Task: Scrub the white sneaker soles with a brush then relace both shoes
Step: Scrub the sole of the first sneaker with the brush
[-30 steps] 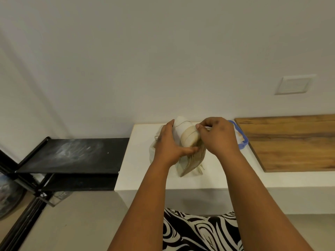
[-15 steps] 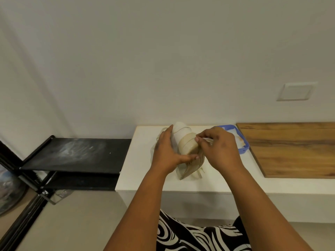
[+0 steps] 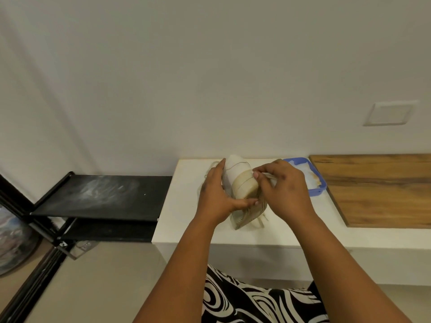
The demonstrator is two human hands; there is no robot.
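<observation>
Surface: white counter [image 3: 186, 206] against a plain wall.
Sneaker [image 3: 240, 183]: tipped up on the counter, between both hands.
Left hand [image 3: 217, 197]: fingers and thumb wrapped round the sneaker.
Right hand [image 3: 284, 190]: curled, pinching a thin whitish object against the sneaker; what it is, unclear.
Blue tray [image 3: 319, 190]: just beyond the right hand.

No readable text, label, brand, number or sign appears in the head view. The sneaker [image 3: 241, 186] shows only thin seam lines and no lettering. The blue tray [image 3: 317, 191], the wooden board [image 3: 382, 190], the wall plate [image 3: 388, 113] and the black shelf [image 3: 100, 194] carry no legible marking. The patterned garment [image 3: 256, 301] bears swirls only.
</observation>
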